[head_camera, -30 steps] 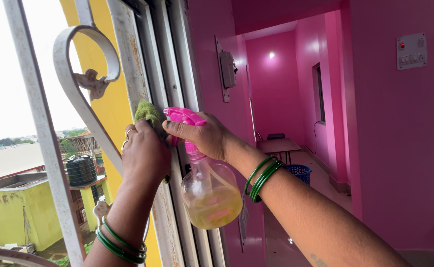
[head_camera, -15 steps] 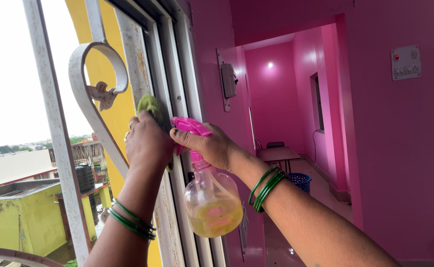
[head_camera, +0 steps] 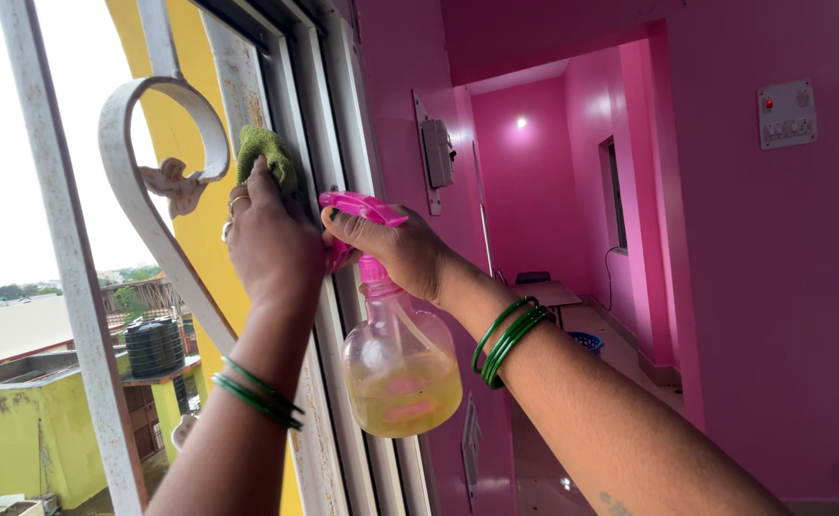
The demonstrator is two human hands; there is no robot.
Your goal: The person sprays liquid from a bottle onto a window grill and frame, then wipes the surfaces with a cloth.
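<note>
**Cloth pressed to window frame, sprayer held ready beside it**

Left hand (head_camera: 271,244) is flat and closed over a green cloth (head_camera: 267,158), pinning it against the grey window frame (head_camera: 310,115). Only the top of the cloth shows above the fingertips; the rest is hidden under the palm. The flat press looks suited to rubbing along the upright rail, with the palm giving the pressure. A ring sits on one finger; green bangles (head_camera: 257,392) hang lower down that forearm.

Right hand (head_camera: 396,253) is wrapped tight round the neck of a spray bottle (head_camera: 400,368), forefinger hooked over the pink trigger head (head_camera: 357,205). The nozzle points toward the cloth hand, just beside it and nearly touching its knuckles. The clear body hangs below the grip, tilted slightly, with yellowish liquid pooled at the bottom, roughly a third full. Held this way, spray would likely land right where the cloth works. More green bangles (head_camera: 507,336) sit on that wrist.

Beyond the cloth hand, on the outer side: a white scrolled iron grille (head_camera: 142,191), then a yellow wall (head_camera: 166,86) and a black water tank (head_camera: 155,346) far below. Behind the bottle hand: a pink room (head_camera: 534,201) with a switch plate (head_camera: 786,113) on the wall.
</note>
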